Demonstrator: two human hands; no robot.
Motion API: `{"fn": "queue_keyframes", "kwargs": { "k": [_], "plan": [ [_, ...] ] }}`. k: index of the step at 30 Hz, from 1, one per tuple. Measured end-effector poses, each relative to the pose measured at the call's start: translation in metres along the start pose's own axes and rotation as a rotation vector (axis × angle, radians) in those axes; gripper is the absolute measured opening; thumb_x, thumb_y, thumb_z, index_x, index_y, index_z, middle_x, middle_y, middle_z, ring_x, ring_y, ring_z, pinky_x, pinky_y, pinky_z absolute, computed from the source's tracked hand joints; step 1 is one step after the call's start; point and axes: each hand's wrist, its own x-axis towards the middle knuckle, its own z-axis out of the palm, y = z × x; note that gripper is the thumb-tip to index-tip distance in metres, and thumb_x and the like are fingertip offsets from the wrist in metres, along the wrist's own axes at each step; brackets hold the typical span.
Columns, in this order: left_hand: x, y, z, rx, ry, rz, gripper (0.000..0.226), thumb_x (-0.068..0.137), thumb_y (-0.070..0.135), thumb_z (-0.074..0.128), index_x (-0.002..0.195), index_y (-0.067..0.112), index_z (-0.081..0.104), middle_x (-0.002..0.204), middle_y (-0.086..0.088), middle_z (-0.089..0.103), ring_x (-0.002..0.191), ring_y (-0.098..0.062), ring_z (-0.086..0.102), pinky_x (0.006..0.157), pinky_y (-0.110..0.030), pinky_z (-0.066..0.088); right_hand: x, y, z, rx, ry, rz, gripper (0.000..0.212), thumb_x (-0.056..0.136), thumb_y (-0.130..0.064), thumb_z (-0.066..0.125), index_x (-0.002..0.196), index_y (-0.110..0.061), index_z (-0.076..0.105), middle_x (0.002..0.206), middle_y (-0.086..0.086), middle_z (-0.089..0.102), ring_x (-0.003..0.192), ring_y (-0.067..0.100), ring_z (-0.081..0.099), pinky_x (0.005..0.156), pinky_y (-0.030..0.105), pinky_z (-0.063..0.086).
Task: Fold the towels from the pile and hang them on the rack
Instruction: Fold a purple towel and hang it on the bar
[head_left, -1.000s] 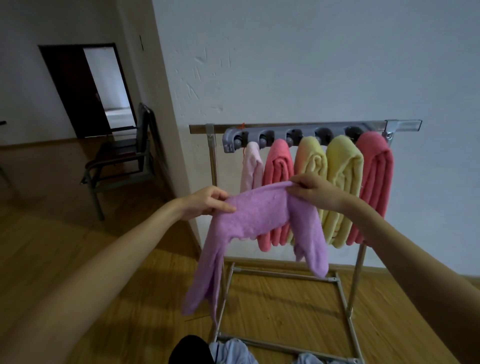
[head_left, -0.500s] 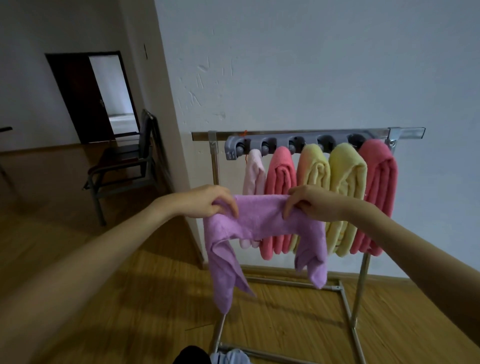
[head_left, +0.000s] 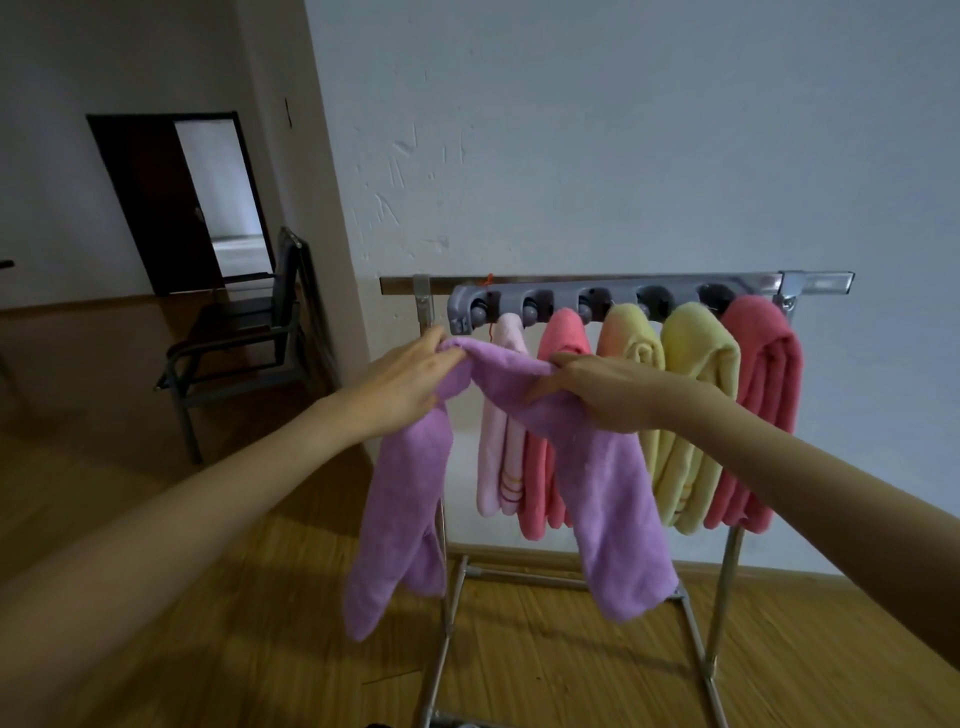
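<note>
A folded purple towel (head_left: 602, 483) hangs over both my hands, its two ends drooping to either side. My left hand (head_left: 410, 379) grips its top at the left, just below the grey hook bar (head_left: 571, 301) of the metal rack (head_left: 727, 571). My right hand (head_left: 602, 389) holds the towel's middle fold in front of the hung towels. On the hooks hang a pale pink towel (head_left: 498, 457), a coral one (head_left: 545, 467), two yellow ones (head_left: 691, 431) and a second coral towel (head_left: 763, 395) at the right end.
The rack stands against a white wall (head_left: 623, 156) on a wooden floor (head_left: 234, 649). A dark metal chair (head_left: 244, 338) sits to the left by the wall corner, with an open doorway (head_left: 218, 197) behind it.
Both hands have raised the purple towel up and toward the left end of the hook bar. The towel's ends now hang longer on both sides. The view has tilted upward.
</note>
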Motion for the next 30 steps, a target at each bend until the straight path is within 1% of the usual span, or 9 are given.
{"fn": "queue_keyframes", "kwargs": {
  "k": [3, 6, 7, 10, 12, 16, 20, 25, 30],
  "plan": [
    [0.008, -0.011, -0.003, 0.11, 0.122, -0.015, 0.05, 0.092, 0.003, 0.054, 0.137, 0.015, 0.038, 0.113, -0.006, 0.042, 0.079, -0.01, 0.042, 0.061, -0.018, 0.03, 0.01, 0.008, -0.007, -0.076, 0.088, 0.086, 0.041, 0.085, -0.016, 0.056, 0.123, -0.032, 0.057, 0.11, -0.001, 0.052, 0.088, 0.018, 0.054, 0.069, 0.03, 0.043],
    [0.022, -0.024, -0.003, 0.174, 0.192, -0.073, 0.06, 0.089, 0.001, 0.058, 0.14, 0.018, 0.032, 0.11, -0.009, 0.041, 0.078, -0.015, 0.045, 0.059, -0.023, 0.037, 0.025, 0.015, -0.015, -0.044, 0.233, 0.271, 0.036, 0.079, -0.042, 0.043, 0.107, -0.031, 0.063, 0.106, -0.002, 0.054, 0.093, 0.023, 0.06, 0.074, 0.038, 0.051],
    [0.028, -0.026, -0.003, 0.194, 0.214, -0.101, 0.063, 0.088, 0.0, 0.059, 0.14, 0.02, 0.031, 0.109, -0.009, 0.041, 0.08, -0.018, 0.048, 0.059, -0.025, 0.042, 0.03, 0.015, -0.017, 0.019, 0.314, 0.319, 0.036, 0.078, -0.042, 0.042, 0.101, -0.028, 0.066, 0.102, -0.002, 0.055, 0.092, 0.025, 0.062, 0.074, 0.041, 0.052],
    [0.048, -0.027, -0.001, 0.197, 0.257, -0.169, 0.069, 0.082, -0.001, 0.063, 0.139, 0.021, 0.031, 0.105, -0.01, 0.042, 0.084, -0.026, 0.052, 0.061, -0.033, 0.049, 0.048, 0.015, -0.02, 0.204, 0.588, 0.429, 0.023, 0.082, -0.02, 0.051, 0.085, -0.007, 0.07, 0.096, 0.007, 0.053, 0.081, 0.031, 0.059, 0.069, 0.035, 0.048],
    [0.062, -0.026, 0.001, 0.174, 0.269, -0.186, 0.077, 0.079, -0.002, 0.066, 0.141, 0.023, 0.027, 0.105, -0.01, 0.042, 0.086, -0.027, 0.053, 0.062, -0.033, 0.046, 0.057, 0.013, -0.02, 0.268, 0.67, 0.509, 0.016, 0.081, -0.012, 0.057, 0.079, -0.001, 0.067, 0.091, 0.007, 0.049, 0.076, 0.028, 0.056, 0.063, 0.029, 0.039],
    [0.082, -0.027, 0.01, 0.12, 0.268, -0.206, 0.084, 0.08, -0.002, 0.066, 0.145, 0.027, 0.022, 0.109, -0.011, 0.043, 0.091, -0.029, 0.053, 0.064, -0.034, 0.043, 0.071, 0.013, -0.01, 0.259, 0.696, 0.578, 0.02, 0.083, -0.013, 0.057, 0.098, -0.008, 0.069, 0.101, 0.01, 0.052, 0.09, 0.033, 0.059, 0.073, 0.035, 0.049],
    [0.094, -0.036, 0.025, 0.081, 0.259, -0.171, 0.087, 0.081, -0.002, 0.065, 0.147, 0.03, 0.019, 0.111, -0.011, 0.045, 0.094, -0.03, 0.052, 0.065, -0.034, 0.043, 0.081, 0.013, 0.005, 0.234, 0.624, 0.616, 0.02, 0.086, -0.015, 0.052, 0.1, -0.016, 0.067, 0.115, 0.008, 0.048, 0.096, 0.035, 0.059, 0.076, 0.04, 0.05],
    [0.106, -0.038, 0.048, -0.032, 0.241, -0.177, 0.091, 0.077, -0.004, 0.067, 0.148, 0.028, 0.019, 0.116, -0.014, 0.048, 0.096, -0.034, 0.055, 0.073, -0.042, 0.052, 0.093, 0.013, 0.019, 0.195, 0.584, 0.627, 0.027, 0.093, -0.022, 0.047, 0.115, -0.017, 0.061, 0.115, 0.009, 0.047, 0.102, 0.034, 0.056, 0.074, 0.039, 0.042],
    [0.114, -0.037, 0.067, -0.038, 0.281, -0.185, 0.086, 0.079, -0.007, 0.062, 0.148, 0.026, 0.02, 0.116, -0.016, 0.049, 0.097, -0.035, 0.056, 0.076, -0.046, 0.053, 0.098, 0.01, 0.027, -0.05, 0.55, 0.664, 0.026, 0.099, -0.021, 0.042, 0.121, -0.014, 0.055, 0.121, 0.008, 0.044, 0.101, 0.031, 0.056, 0.066, 0.033, 0.033]
  ]
}}
